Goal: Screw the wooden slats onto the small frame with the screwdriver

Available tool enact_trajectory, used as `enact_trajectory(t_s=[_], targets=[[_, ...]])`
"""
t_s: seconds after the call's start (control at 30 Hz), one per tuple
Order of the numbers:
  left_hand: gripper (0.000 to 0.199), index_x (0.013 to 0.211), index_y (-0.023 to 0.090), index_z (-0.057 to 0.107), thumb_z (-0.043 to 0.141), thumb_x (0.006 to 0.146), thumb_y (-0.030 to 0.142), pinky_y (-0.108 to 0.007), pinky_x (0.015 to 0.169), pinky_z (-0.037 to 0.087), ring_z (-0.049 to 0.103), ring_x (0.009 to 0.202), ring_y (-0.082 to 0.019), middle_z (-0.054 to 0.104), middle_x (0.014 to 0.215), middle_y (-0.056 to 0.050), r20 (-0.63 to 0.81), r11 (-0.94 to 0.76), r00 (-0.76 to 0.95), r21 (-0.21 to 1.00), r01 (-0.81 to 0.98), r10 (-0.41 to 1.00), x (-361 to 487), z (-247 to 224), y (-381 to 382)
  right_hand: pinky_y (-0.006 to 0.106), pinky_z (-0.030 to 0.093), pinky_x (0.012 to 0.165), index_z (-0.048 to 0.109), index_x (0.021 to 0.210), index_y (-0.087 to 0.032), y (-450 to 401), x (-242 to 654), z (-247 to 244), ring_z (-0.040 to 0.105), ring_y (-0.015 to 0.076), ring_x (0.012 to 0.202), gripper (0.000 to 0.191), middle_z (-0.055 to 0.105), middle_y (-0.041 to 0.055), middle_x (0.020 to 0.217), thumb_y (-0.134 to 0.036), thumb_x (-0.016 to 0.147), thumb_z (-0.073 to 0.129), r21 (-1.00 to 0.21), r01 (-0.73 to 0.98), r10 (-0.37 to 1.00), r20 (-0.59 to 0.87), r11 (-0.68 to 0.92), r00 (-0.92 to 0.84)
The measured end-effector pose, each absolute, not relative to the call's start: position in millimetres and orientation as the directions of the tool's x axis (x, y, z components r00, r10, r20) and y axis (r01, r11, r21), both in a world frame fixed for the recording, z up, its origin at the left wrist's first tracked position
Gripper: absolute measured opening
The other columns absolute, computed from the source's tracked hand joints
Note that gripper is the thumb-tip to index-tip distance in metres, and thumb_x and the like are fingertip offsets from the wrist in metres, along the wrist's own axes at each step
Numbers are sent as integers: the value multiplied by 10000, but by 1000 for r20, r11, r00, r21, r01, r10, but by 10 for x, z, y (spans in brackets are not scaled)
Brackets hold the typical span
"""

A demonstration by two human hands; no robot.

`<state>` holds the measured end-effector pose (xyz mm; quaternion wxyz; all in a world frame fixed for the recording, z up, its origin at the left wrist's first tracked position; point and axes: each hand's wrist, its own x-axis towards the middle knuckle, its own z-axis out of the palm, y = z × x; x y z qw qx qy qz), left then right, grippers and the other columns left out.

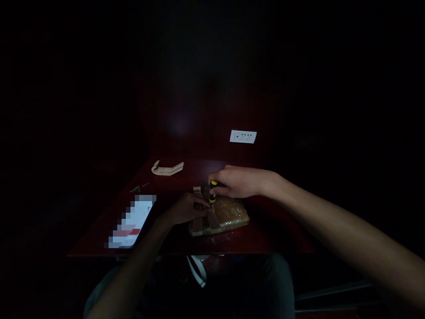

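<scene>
My right hand [229, 180] is wrapped round the yellow and black handle of a screwdriver [213, 197], held upright with its tip down. Fingers of my left hand [187, 207] are pinched close to the screwdriver's lower end; what they hold is too small and dark to make out. Beneath both hands lies a flat brownish block [232, 213] wrapped in shiny clear film or tape. Tan strips [213, 221] lie across its left part, and a tan end piece [197, 189] shows behind my left hand.
A curved beige part [168, 169] lies at the table's back left. Several thin screws or nails [137, 188] are nearby. A lit phone [133, 223] rests at the left of the dark red table [93, 241]. A white socket panel [243, 137] is on the wall behind.
</scene>
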<state>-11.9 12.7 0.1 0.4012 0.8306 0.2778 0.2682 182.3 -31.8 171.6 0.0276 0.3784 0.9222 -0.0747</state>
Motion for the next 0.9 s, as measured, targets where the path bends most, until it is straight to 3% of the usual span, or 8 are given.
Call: enact_trajectory(t_s=[0.13, 0.37, 0.57, 0.73, 0.9], targets=[[211, 925, 194, 785, 712, 817, 360, -272, 708, 510, 686, 812, -188, 775, 918, -59, 219, -535, 707, 804, 260, 673, -129, -21, 142, 274, 369, 573, 656, 973, -166, -322, 1794, 1694, 561, 157, 639, 274, 665, 60, 774, -388, 945, 498, -72, 733, 726, -107, 676, -680], [211, 915, 200, 786, 710, 825, 374, -251, 670, 496, 677, 773, -172, 774, 887, -49, 237, -548, 706, 798, 249, 667, -127, -34, 153, 250, 407, 612, 619, 1059, -195, -330, 1804, 1692, 605, 145, 704, 197, 687, 41, 862, -298, 929, 512, -171, 692, 688, -89, 701, -720], [224, 938, 209, 787, 703, 832, 387, -265, 709, 503, 687, 811, -182, 775, 929, -55, 243, -558, 714, 793, 244, 657, -128, -60, 165, 284, 402, 607, 653, 1014, -166, -333, 1810, 1706, 598, 176, 697, 268, 673, 71, 818, -380, 934, 512, -67, 753, 745, -107, 655, -658], [226, 939, 209, 787, 704, 832, 389, -265, 705, 508, 685, 774, -172, 775, 900, -53, 243, -548, 712, 804, 232, 659, -128, -55, 161, 264, 401, 599, 632, 1061, -196, -332, 1811, 1687, 594, 150, 671, 230, 680, 46, 840, -341, 920, 523, -134, 720, 715, -95, 681, -693], [220, 935, 205, 785, 704, 830, 381, -273, 743, 518, 691, 822, -180, 774, 934, -57, 259, -562, 713, 797, 223, 651, -126, -53, 160, 270, 381, 575, 632, 1018, -176, -331, 1788, 1682, 569, 154, 644, 268, 667, 58, 803, -392, 942, 493, -88, 752, 746, -96, 653, -659]])
